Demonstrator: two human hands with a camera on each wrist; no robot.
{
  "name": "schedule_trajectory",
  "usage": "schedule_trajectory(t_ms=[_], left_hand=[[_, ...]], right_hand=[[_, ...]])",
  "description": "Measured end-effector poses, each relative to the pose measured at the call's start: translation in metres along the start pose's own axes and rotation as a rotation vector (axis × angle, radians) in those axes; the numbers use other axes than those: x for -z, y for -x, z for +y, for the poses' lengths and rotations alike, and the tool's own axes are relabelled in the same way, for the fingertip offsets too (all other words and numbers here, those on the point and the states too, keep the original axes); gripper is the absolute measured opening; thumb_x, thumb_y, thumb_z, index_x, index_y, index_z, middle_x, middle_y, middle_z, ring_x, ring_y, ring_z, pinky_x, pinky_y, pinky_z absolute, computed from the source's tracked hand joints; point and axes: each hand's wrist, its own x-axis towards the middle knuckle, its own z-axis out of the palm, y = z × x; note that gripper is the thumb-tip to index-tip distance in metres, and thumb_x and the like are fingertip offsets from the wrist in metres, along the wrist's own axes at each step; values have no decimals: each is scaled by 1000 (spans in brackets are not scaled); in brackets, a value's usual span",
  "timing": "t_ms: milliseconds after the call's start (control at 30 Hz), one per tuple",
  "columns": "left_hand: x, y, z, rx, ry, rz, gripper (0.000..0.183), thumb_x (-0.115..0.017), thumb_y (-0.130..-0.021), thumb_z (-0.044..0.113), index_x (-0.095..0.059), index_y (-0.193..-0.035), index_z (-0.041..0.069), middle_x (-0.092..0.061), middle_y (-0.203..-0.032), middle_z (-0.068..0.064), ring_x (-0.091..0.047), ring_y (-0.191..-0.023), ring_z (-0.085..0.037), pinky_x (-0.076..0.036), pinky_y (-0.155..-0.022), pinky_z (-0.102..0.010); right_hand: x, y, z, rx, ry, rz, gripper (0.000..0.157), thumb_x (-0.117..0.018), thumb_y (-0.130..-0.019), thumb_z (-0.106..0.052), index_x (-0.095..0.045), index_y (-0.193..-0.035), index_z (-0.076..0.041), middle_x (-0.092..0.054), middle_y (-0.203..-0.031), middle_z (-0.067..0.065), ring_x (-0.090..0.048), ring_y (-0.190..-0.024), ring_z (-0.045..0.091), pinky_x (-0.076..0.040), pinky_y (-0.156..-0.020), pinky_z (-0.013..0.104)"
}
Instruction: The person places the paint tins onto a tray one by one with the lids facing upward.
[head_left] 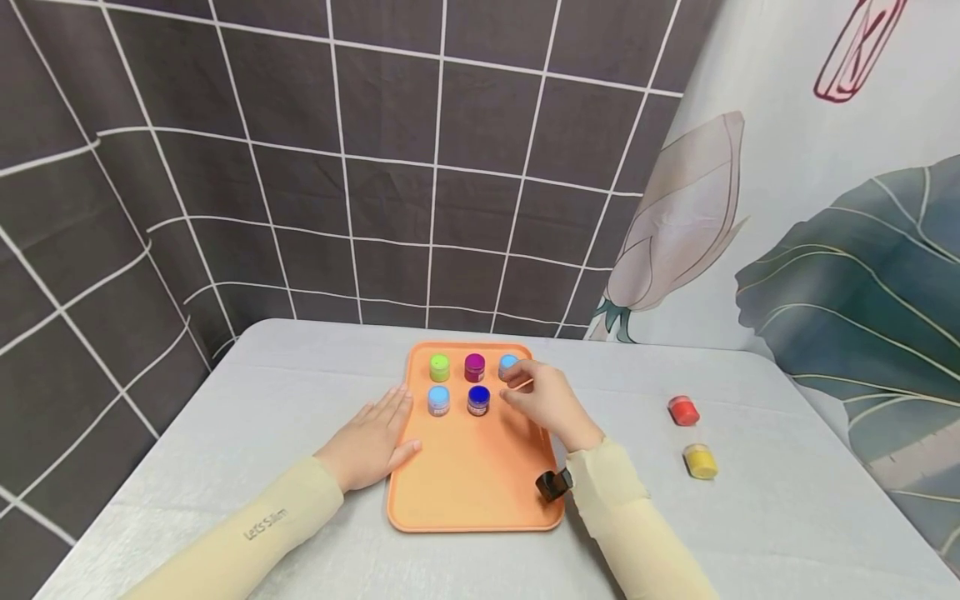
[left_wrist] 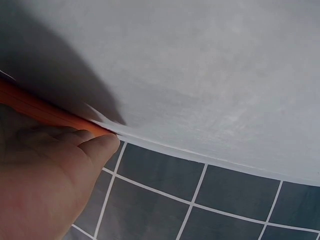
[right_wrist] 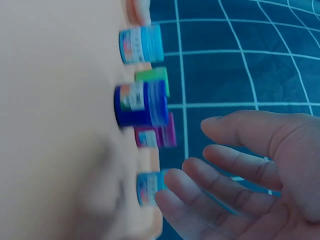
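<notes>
On an orange tray [head_left: 472, 492] stand several small lidded paint jars. In the back row are a green jar [head_left: 439, 368], a purple jar [head_left: 475, 367] and a light blue jar [head_left: 507, 364]; in front of them are another light blue jar [head_left: 438, 401] and a dark blue jar [head_left: 478, 400]. My left hand [head_left: 372, 440] rests on the tray's left rim, fingers extended. My right hand [head_left: 546, 402] hovers beside the back right light blue jar, partly covering it in the head view. Its fingers [right_wrist: 220, 187] are loosely bent, with nothing between them in the right wrist view.
To the right of the tray, a red jar [head_left: 683, 410] and a yellow jar [head_left: 701, 461] lie tilted on the pale tablecloth [head_left: 622, 383]. Behind the table hangs a dark gridded curtain [head_left: 390, 200], with a flower-patterned cloth [head_left: 675, 233] at the right.
</notes>
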Motion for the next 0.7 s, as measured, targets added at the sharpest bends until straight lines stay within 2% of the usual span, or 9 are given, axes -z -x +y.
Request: schedule_trajectory(t_ms=[133,300,700], left_hand=[[-2,-2,-2,3,-12,-1,73,-50,-105,41,-30,-154,-11,-25,-162,-27,-22,-151,-40,-25,-119,-57],[-3,-3,-2,1,-11,-1,74,-49,-106,41,-29,-154,-11,-25,-162,-27,-22,-152,-41,-25,-120,-57],[-4,-1,-2,3,-22,4,73,-49,-106,41,-30,-154,-11,-26,-162,-27,-22,-152,-40,-25,-120,-56]], right_hand=[[12,3,5,37,70,31,20,-74,-90,-8,-70,-108,1,-72,-99,9,-69,-90,26,-58,-86,42],[28,8,14,72,130,89,20,-69,-91,-6,-69,-108,4,-71,-98,13,-71,-90,29,-59,-84,43],[65,17,44,56,172,226,22,-65,-92,-5,-67,-110,8,-70,-102,23,-69,-93,38,-56,-85,52]])
